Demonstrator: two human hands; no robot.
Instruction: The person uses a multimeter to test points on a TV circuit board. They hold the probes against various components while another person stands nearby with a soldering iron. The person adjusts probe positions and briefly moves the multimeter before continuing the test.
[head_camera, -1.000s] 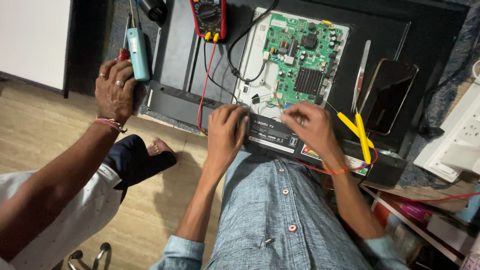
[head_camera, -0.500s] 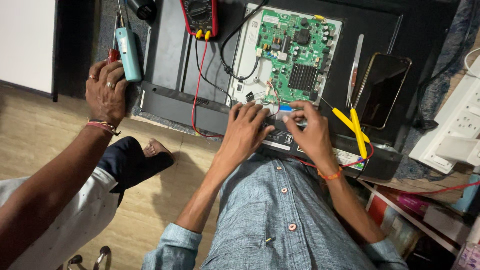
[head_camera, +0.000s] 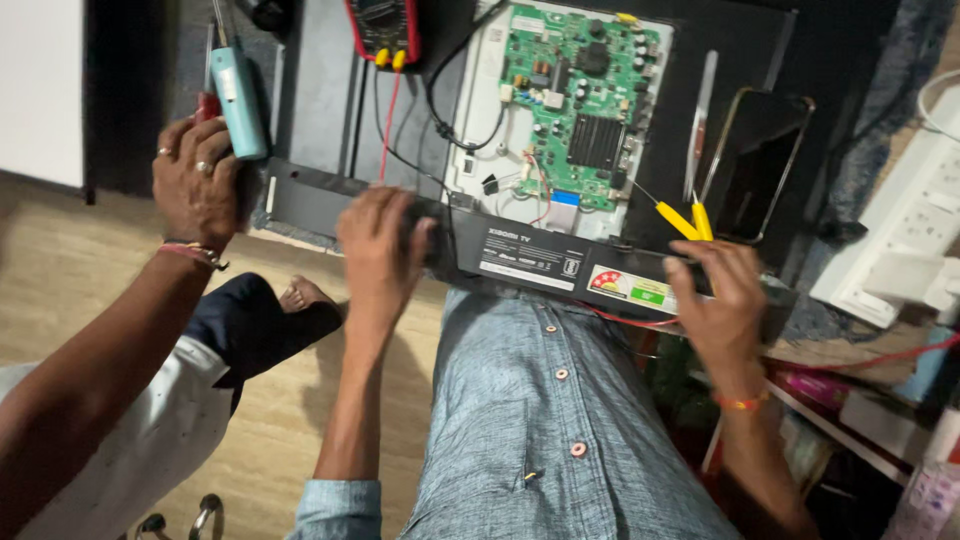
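Left hand (head_camera: 378, 245): fingers wrapped over the black panel edge (head_camera: 530, 262), left of middle.
Right hand (head_camera: 718, 298): fingers gripping its right end.
Handling: lift evenly, clear of the green circuit board (head_camera: 575, 105).

The panel (head_camera: 330, 90) left of the board (head_camera: 575, 100) lies bare but for the meter (head_camera: 385, 28) and its leads (head_camera: 385, 130). Right of the board, tweezers (head_camera: 700, 120), cutters (head_camera: 685, 220) and phone (head_camera: 760, 160) crowd the way. A co-worker's hand (head_camera: 195, 185) with a teal tool (head_camera: 238, 100) blocks the left end of the bar (head_camera: 530, 260).
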